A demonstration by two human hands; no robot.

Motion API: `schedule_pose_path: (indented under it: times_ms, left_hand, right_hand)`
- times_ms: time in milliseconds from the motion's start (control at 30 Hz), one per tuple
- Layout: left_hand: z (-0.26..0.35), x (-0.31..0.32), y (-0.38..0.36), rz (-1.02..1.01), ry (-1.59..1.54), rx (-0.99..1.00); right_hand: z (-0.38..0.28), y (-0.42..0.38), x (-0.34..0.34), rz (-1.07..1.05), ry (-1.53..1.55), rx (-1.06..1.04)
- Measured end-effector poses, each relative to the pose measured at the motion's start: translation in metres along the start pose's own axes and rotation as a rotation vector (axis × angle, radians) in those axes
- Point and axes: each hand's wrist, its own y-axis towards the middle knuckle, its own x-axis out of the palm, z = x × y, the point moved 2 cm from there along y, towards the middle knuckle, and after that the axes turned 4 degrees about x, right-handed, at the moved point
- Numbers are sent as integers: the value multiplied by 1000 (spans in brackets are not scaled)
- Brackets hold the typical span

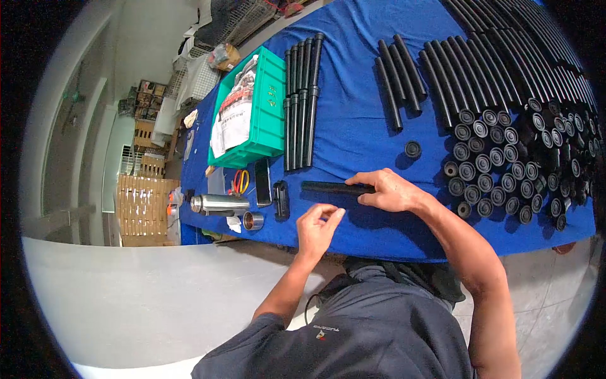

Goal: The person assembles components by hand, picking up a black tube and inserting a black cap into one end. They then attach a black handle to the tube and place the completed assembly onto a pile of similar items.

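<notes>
A black tube (328, 187) lies on the blue cloth, roughly level across the view. My right hand (386, 191) grips its right end between thumb and fingers. Below the tube's left part is my left hand (319, 228), its thumb and fingertips pressed together; anything between them is too small to make out. Just left of the tube stands a small black holder (281, 200). One round black cap (412, 149) lies above and right of my right hand.
Many round caps (483, 164) and rows of black tubes (464, 72) cover the right side. At the left are a green crate (270, 104), a phone (262, 182), scissors (240, 181), a steel flask (221, 203) and a metal cup (253, 221).
</notes>
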Motion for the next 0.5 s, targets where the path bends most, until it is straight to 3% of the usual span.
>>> schedule_pose_path:
  times_ms: [33,133,167,267,400,500]
  left_hand:
    - [16,-7,4,45,18,-19]
    - [40,-7,26,160,509,482]
    - [19,2,29,51,381,415]
    - [6,13,41,-47,355,373]
    - [-1,8,49,43,137,147]
    - [16,-7,47,-160,-124,41]
  right_hand:
    - [9,2,3,28,-18,-50]
    - [15,6,8,40,-112,-110]
    - [11,5,4,-57,-143,-35]
    - [7,2,-1,-71,-53,-22]
    - [10,-1,3,-161,318,-60]
    - [-12,-8,-5,-312,446,-38]
